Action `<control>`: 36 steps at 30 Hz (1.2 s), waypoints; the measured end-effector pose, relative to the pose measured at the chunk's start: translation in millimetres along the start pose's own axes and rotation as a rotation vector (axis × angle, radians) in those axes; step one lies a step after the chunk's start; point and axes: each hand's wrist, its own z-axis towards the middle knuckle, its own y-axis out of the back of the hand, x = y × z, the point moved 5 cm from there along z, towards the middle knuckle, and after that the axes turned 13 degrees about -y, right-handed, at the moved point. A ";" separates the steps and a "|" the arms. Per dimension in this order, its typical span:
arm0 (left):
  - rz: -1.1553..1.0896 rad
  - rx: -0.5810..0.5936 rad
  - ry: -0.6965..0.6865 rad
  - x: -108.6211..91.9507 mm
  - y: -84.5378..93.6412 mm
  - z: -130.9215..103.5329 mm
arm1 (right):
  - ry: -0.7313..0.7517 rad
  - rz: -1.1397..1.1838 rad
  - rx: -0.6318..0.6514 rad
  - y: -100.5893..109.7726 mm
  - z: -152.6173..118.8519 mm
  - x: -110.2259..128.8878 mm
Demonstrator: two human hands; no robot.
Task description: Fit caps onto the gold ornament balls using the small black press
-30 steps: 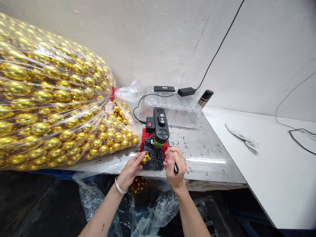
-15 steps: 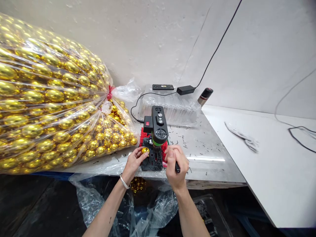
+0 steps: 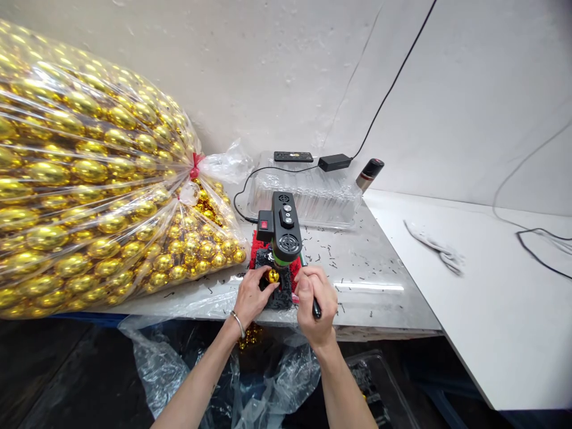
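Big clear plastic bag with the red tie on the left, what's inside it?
Shiny round gold balls show through the clear plastic bag; the outer ones cover whatever sits deeper, so the middle can't be seen.

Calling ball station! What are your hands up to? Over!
Left hand: pinching gold ball by black machine. Right hand: gripping black-tipped handle. Black scraps strewn on tabletop. Over.
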 end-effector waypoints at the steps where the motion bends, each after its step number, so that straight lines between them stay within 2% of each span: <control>1: 0.001 -0.005 -0.028 0.7 -0.4 -0.7 | 0.000 0.005 0.001 -0.3 -1.2 -0.9; 4: -0.002 -0.008 -0.094 2.7 -1.8 -3.7 | 0.004 0.021 -0.003 -2.8 -7.8 -7.6; 10: 0.019 -0.003 -0.133 5.7 -4.9 -6.2 | 0.085 0.014 -0.013 -13.6 -29.6 -30.4; 19: 0.053 -0.013 -0.145 5.8 -6.3 -6.9 | 0.144 0.003 -0.118 -22.9 -42.6 -50.7; 22: 0.048 -0.019 -0.143 5.7 -5.6 -7.7 | 0.161 -0.019 -0.093 -27.4 -45.7 -54.5; 26: 0.027 -0.014 -0.127 5.1 -5.7 -5.2 | 0.151 -0.017 -0.089 -25.3 -41.8 -47.2; 28: 0.013 -0.008 -0.103 4.1 -4.9 -2.7 | 0.091 0.028 -0.117 -17.5 -32.0 -36.8; 31: -0.007 -0.031 -0.058 -1.3 2.6 -5.0 | -0.014 0.051 -0.089 -6.2 -10.2 -16.2; 34: -0.032 -0.028 -0.089 -16.0 14.8 -24.4 | -0.095 0.041 -0.055 1.3 6.1 -1.7; 36: -0.057 0.051 -0.170 -29.5 19.1 -46.9 | -0.101 0.036 -0.048 2.4 7.9 1.2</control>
